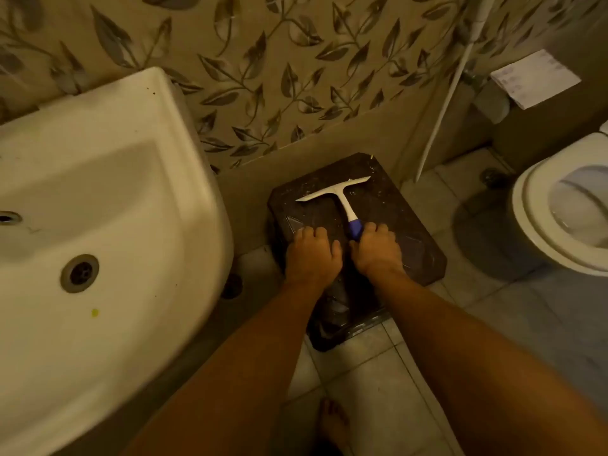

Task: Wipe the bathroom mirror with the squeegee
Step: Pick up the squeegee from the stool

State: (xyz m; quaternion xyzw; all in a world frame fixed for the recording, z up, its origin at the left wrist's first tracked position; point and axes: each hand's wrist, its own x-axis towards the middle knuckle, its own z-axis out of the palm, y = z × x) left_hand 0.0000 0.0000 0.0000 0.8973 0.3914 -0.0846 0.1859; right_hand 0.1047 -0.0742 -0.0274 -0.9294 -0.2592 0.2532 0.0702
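A squeegee (337,192) with a white blade and a blue handle end lies on a dark plastic stool (394,205) on the floor, its blade pointing toward the wall. My right hand (376,250) is palm down at the blue end, thumb and index finger closed around the handle tip. Just to its left, my left hand (312,253) rests palm down on the stool with its fingers curled, holding nothing and not touching the squeegee. No mirror is in view.
A white washbasin (108,205) juts out at the left, close to my left forearm. A toilet (559,212) stands at the right. Behind the stool is a leaf-patterned tiled wall (279,77). My bare foot (332,422) is on the tiled floor below.
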